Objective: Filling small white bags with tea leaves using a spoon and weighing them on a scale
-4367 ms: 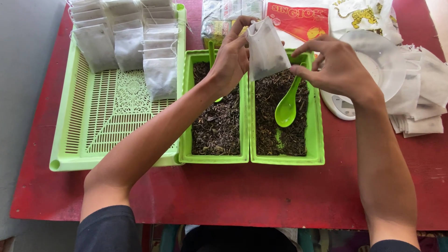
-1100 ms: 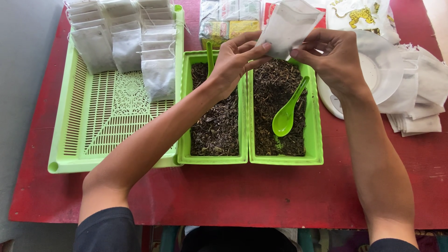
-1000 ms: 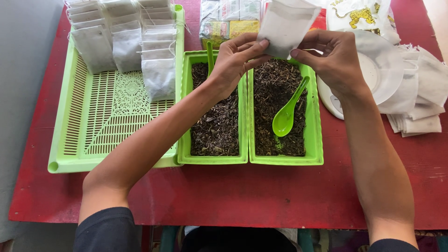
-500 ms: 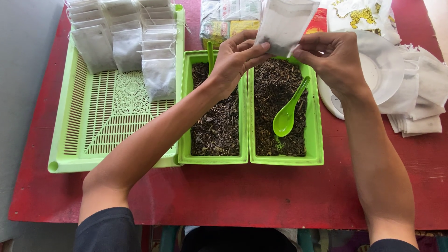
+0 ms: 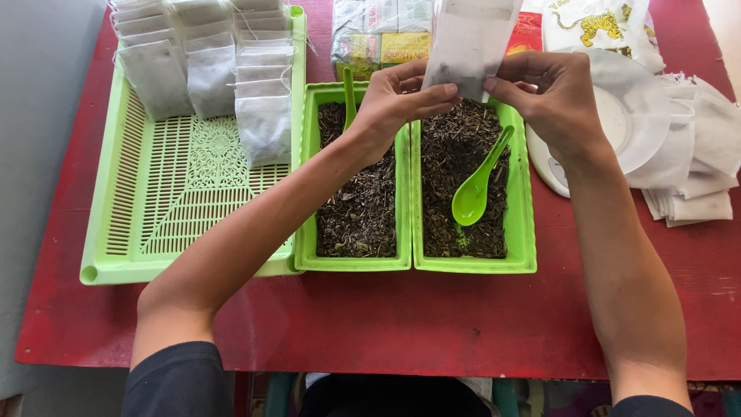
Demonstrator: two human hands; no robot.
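Observation:
Both hands hold one white filter bag (image 5: 472,40) upright above the far end of the right green tray of dried leaves (image 5: 525,232). My left hand (image 5: 397,104) pinches the bag's lower left corner. My right hand (image 5: 548,96) pinches its lower right corner. Dark leaf shows through the bag's lower part. A green plastic spoon (image 5: 477,189) lies in the right tray on the leaves. A second spoon handle (image 5: 349,96) sticks out of the left tray of leaves (image 5: 307,201).
A large green slotted tray (image 5: 177,201) at left holds rows of filled white bags (image 5: 208,69) along its far end. A white round scale (image 5: 617,131) and a pile of empty bags (image 5: 695,154) lie at right. Printed packets (image 5: 382,35) sit behind, all on a red table (image 5: 432,324).
The bag has been lifted from just over the trays to higher and farther back, and turned upright. The spoon has been let go and lies in the right tray.

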